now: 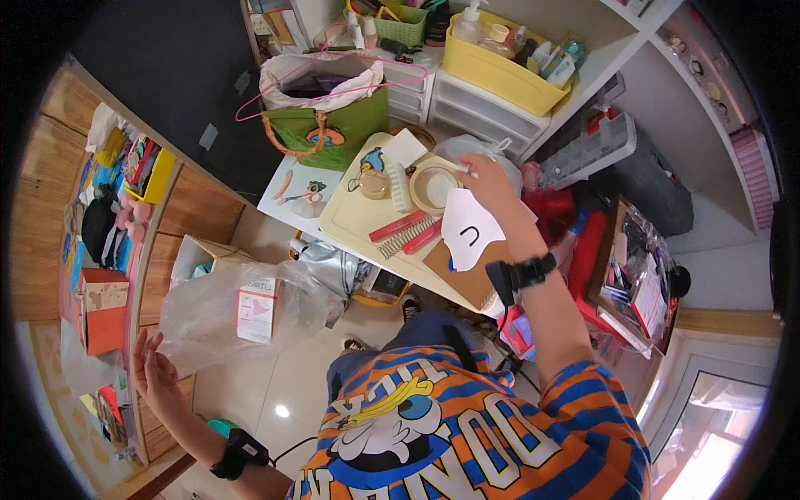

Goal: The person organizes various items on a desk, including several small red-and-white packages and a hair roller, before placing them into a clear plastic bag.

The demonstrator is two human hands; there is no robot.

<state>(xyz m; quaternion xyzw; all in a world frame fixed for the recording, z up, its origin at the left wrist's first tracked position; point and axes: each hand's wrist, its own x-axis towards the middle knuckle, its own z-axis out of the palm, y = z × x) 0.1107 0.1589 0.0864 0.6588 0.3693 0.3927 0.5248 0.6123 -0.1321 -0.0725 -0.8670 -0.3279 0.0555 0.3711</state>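
My left hand [156,369] is low on the left with its fingers apart, beside the rim of a clear plastic bag [206,312]. A white and red printed box [256,310] shows at that bag. My right hand [486,178] is over the right side of a cream table [342,209], its fingertips by a roll of tape [420,199]; whether they pinch something small is unclear. Below that hand lies a cut white paper piece [462,240] with a black curved mark, partly over a brown notebook [470,282]. Red strips [397,226] and a metal spiral binding coil [406,239] lie nearby.
A green bag [356,128] with a pink hanger [400,87] stands behind the table. Farther back, a yellow bin [506,78] of bottles sits on white drawers [484,109]. A tilted organizer case [587,150] and a filled wooden box [609,259] are at right.
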